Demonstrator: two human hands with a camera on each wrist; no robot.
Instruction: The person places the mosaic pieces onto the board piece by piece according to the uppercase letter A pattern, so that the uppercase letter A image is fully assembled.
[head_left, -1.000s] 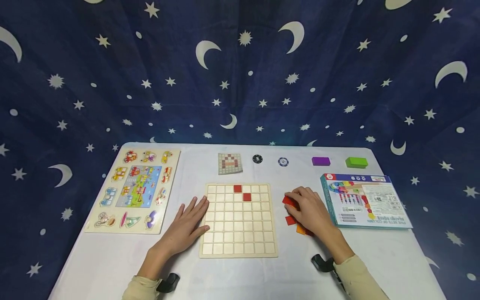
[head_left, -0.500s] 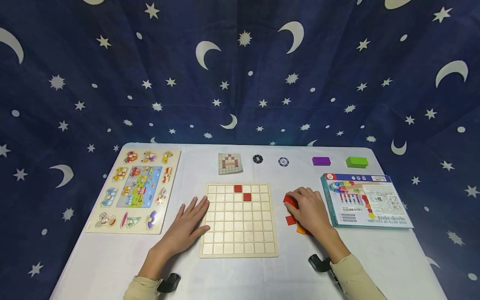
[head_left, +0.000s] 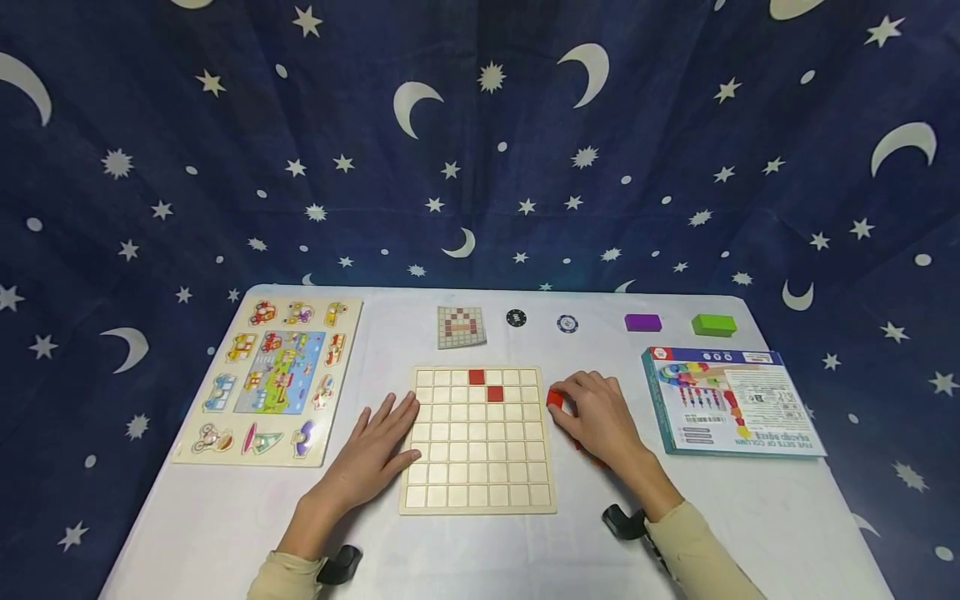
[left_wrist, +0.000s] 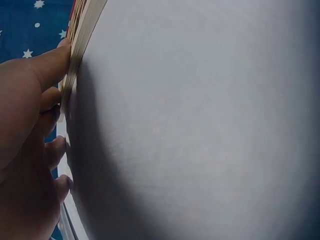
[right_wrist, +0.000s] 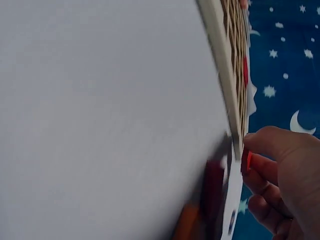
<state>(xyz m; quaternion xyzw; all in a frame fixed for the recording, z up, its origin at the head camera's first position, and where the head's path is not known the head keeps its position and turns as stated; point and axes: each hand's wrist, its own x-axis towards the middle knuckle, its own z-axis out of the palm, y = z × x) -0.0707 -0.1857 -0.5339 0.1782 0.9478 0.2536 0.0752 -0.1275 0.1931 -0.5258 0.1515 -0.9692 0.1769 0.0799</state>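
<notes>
A pale wooden grid board (head_left: 480, 454) lies in the middle of the table, with two red square tiles in its upper rows: one red tile (head_left: 476, 377) in the top row, another red tile (head_left: 495, 393) one row down and to the right. My left hand (head_left: 367, 454) rests with straight, spread fingers on the board's left edge. Just off the right edge, my right hand (head_left: 600, 417) pinches a red square tile (right_wrist: 245, 160) between thumb and fingers. Below it, loose red (right_wrist: 212, 185) and orange (right_wrist: 187, 222) tiles lie on the cloth, mostly covered by the hand in the head view.
Behind the board lie a grid pattern card (head_left: 461, 327), a black chip (head_left: 516, 318) and a blue-and-white chip (head_left: 567, 324). A purple block (head_left: 642, 322), a green block (head_left: 714, 325) and a flat box (head_left: 735, 408) are to the right. A vehicle puzzle board (head_left: 213, 358) sits left.
My right hand has moved left from the loose tiles toward the board, carrying a red tile. My left hand has stayed on the board's left edge.
</notes>
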